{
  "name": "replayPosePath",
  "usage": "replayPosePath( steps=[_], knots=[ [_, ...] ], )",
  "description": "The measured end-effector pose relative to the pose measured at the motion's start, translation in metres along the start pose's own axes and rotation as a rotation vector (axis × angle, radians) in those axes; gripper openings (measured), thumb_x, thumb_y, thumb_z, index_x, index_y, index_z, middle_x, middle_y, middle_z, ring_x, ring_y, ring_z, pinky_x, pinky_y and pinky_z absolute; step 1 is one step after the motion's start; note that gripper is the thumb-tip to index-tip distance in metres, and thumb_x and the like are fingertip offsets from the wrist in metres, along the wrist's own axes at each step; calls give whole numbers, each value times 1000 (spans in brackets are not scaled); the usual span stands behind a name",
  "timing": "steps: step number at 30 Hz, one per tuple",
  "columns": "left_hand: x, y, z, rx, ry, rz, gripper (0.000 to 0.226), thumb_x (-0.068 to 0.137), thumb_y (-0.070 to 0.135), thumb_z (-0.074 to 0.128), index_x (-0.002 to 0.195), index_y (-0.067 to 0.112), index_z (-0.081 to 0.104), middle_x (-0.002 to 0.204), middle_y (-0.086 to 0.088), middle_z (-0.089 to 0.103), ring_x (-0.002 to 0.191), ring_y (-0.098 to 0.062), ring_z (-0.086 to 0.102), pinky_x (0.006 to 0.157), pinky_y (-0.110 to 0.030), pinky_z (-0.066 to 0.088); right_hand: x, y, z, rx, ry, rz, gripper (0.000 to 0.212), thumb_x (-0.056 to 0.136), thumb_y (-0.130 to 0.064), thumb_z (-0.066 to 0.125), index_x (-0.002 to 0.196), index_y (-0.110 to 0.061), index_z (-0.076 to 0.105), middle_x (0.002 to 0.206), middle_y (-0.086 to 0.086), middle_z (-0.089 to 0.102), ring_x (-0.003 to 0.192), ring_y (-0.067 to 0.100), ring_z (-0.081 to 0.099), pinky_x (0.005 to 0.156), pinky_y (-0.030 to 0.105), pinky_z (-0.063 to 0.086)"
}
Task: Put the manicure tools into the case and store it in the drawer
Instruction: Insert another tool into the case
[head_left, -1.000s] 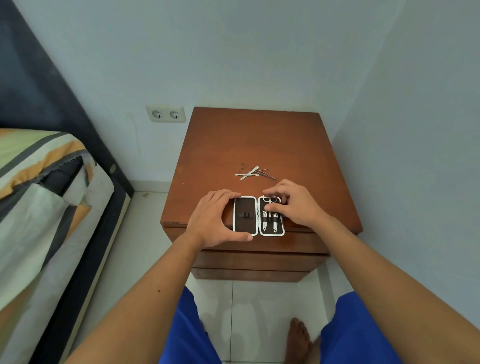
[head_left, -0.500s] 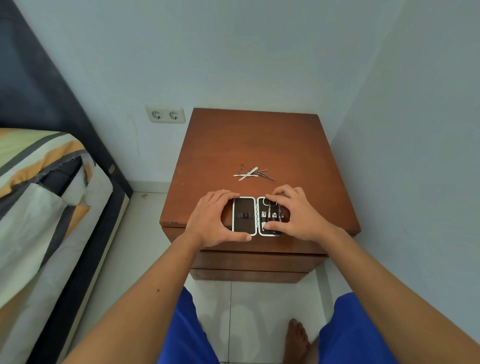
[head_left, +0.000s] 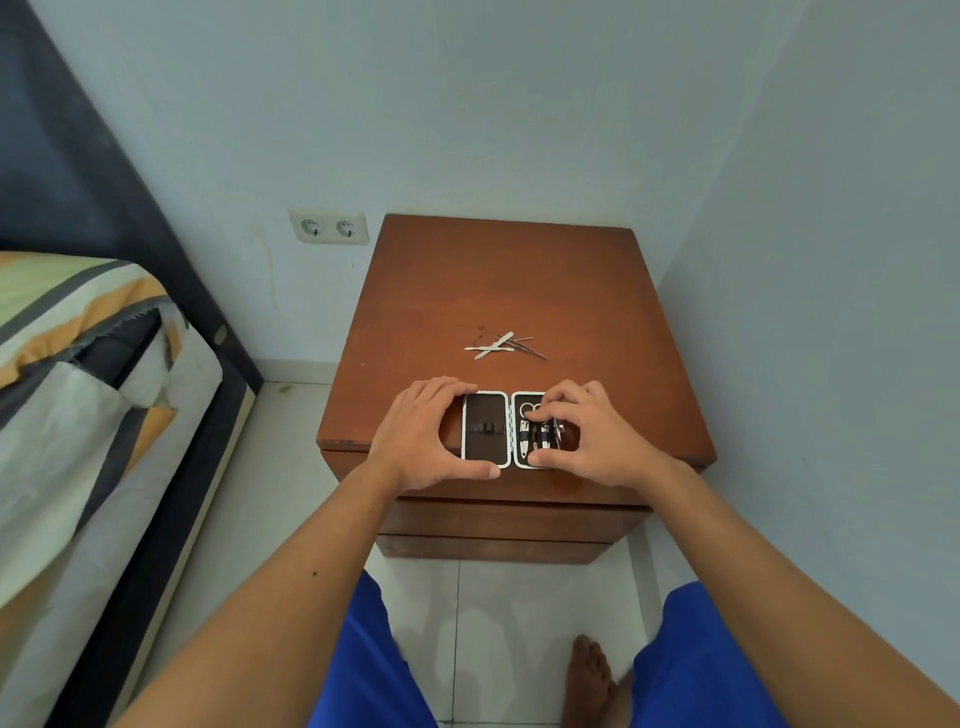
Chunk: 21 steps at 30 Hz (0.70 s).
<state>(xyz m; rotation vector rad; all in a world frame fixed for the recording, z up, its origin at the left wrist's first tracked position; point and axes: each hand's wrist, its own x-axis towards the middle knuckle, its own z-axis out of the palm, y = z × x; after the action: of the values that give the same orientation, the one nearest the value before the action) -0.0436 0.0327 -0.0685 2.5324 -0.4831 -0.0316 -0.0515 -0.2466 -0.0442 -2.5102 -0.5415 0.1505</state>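
Head cam: small room corner, pale walls, double wall socket (head_left: 328, 227) low on the left, striped bedding (head_left: 78, 332) at my left, white tile floor under my feet. Brown wooden nightstand (head_left: 498, 280) w/ closed drawer (head_left: 514, 512) fronts below the top.

The case (head_left: 506, 430) lies open flat at the front edge — left half bare, right half w/ some tools strapped in. My left hand (head_left: 421, 436) cups the case's left side, thumb along the near edge, fingers bent round it to pin it. My right hand (head_left: 592, 436) pinches down on the tools in the right half, fingertips (head_left: 535, 413) pressing near the scissor loops.

Loose tools (head_left: 501, 345) sit in a small pile further back, well apart from the case.

To do this well, I reckon: keep the left hand firm so the case doesn't skid off the edge, seat each tool fully under its strap, then fetch the rest one at a time.
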Motion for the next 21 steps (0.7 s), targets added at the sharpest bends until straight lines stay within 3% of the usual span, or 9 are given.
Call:
replayPosePath(
  steps=[4, 11, 15, 18, 21],
  knots=[
    [0, 0, 0, -1, 0, 1, 109, 58, 90, 76, 149, 38, 45, 152, 15, 47, 140, -10, 37, 120, -40, 34, -1, -1, 0, 15, 22, 7, 52, 82, -52, 82, 127, -30, 70, 122, -14, 52, 114, 15, 37, 93, 5, 28],
    [1, -1, 0, 2, 2, 3, 109, 58, 91, 75, 149, 39, 45, 152, 16, 48, 140, -9, 38, 119, -40, 35, -1, -2, 5, 45, 23, 45, 50, 82, -46, 84, 126, -29, 70, 121, -14, 54, 114, 17, 40, 93, 21, 32],
    [0, -1, 0, 3, 4, 4, 109, 57, 90, 76, 149, 39, 45, 151, 16, 48, 140, -9, 38, 120, -39, 34, -1, 0, 5, 68, 13, 52, 52, 80, -46, 86, 126, -31, 69, 123, -14, 54, 113, 13, 39, 91, 11, 32],
    [1, -1, 0, 1, 7, 10, 109, 57, 90, 77, 149, 39, 45, 151, 16, 48, 140, -9, 37, 120, -39, 33, 3, 2, 2, 113, 43, 54, 52, 76, -46, 89, 122, -33, 71, 115, -18, 58, 103, 8, 44, 86, 10, 34],
    [1, -2, 0, -3, 7, 14, 110, 57, 89, 77, 149, 38, 45, 151, 16, 47, 141, -8, 37, 120, -39, 32, 16, 4, -1, 228, 147, 59, 33, 81, -38, 87, 111, -28, 77, 103, -14, 65, 87, 4, 53, 79, 12, 40]
  ],
)
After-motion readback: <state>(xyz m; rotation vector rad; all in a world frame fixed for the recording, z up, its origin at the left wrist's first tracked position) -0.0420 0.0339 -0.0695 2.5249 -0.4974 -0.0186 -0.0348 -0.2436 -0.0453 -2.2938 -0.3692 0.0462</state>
